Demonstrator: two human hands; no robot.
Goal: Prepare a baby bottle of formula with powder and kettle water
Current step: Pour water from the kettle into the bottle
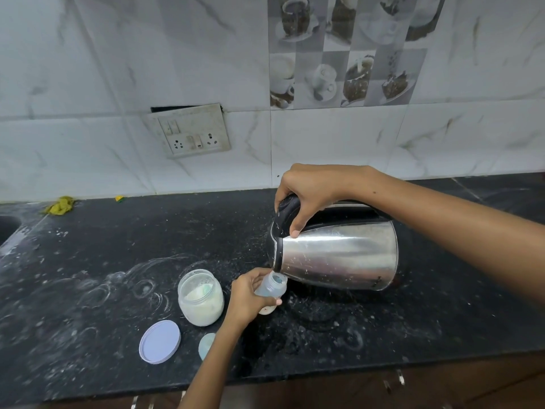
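A steel kettle (pixel 339 255) with a black lid is tipped far to the left, its spout right over the open mouth of a small clear baby bottle (pixel 272 286). My right hand (pixel 309 190) grips the kettle's black handle near the lid. My left hand (pixel 246 295) holds the bottle upright on the black counter (pixel 88 261). Pale powder shows at the bottle's bottom. An open jar of white powder (pixel 200 298) stands just left of the bottle. Its lilac lid (pixel 159 341) lies in front, with a small pale blue cap (pixel 207 345) beside it.
The counter is dusted with powder and ring marks. A sink corner (pixel 8 228) is at far left, a yellow cloth (pixel 60 205) against the tiled wall. A loose switch and socket plate (pixel 191 134) hangs on the wall. Drawer handles (pixel 399 377) sit below the counter edge.
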